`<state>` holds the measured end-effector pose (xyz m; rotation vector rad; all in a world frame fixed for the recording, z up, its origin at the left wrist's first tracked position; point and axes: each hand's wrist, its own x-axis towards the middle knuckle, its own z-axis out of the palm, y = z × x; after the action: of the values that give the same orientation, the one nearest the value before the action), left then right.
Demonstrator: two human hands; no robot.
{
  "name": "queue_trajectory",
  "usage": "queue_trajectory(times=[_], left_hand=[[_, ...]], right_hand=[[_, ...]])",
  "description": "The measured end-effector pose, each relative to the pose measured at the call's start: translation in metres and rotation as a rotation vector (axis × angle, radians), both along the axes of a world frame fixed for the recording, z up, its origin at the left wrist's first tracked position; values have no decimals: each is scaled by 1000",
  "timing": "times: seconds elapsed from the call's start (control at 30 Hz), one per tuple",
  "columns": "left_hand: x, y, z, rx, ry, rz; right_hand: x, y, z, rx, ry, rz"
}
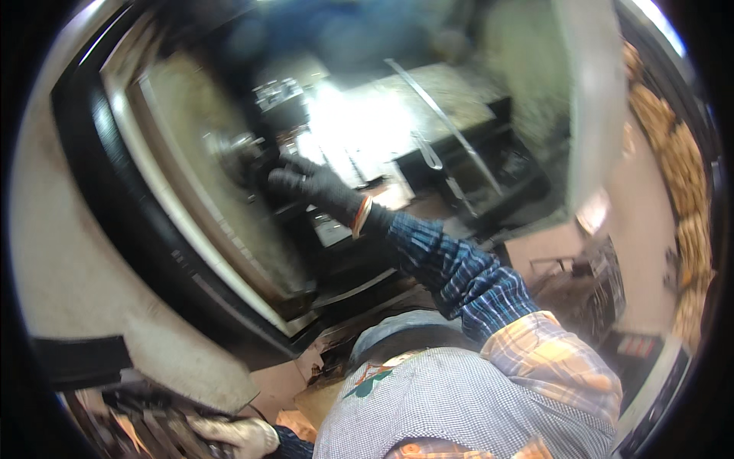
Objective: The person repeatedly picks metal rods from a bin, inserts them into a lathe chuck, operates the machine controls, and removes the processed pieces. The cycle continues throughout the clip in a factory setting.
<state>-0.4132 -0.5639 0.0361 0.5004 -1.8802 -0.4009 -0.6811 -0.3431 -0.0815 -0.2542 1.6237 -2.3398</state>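
Note:
My right hand (315,181), in a dark knit glove with a pale and orange cuff edge, reaches into the work chamber of a machine tool that looks like a lathe. Just left of its fingers is a round metal chuck (235,149), blurred. Whether the fingers touch or hold anything is unclear. At the lower left my left hand (238,435), in an off-white glove, rests at a group of dark metal pieces (166,427). Its fingertips are hard to make out, so a grip on one piece cannot be told.
A black-edged machine frame (172,241) curves along the left. A blurred pale panel (599,103) stands at the right of the chamber. A bright metal strip (441,117) crosses the chamber, near a strongly lit surface (361,120). Brown bundled material (682,172) lines the far right.

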Motion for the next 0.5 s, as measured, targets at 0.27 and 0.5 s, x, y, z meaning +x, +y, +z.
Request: queue_trajectory(times=[0.27, 0.5], left_hand=[[-28, 107, -71, 604, -394, -993], [-106, 227, -204, 1509, -931, -1379]], right_hand=[[153, 156, -108, 395, -38, -517], [281, 286, -216, 593, -113, -1058]])
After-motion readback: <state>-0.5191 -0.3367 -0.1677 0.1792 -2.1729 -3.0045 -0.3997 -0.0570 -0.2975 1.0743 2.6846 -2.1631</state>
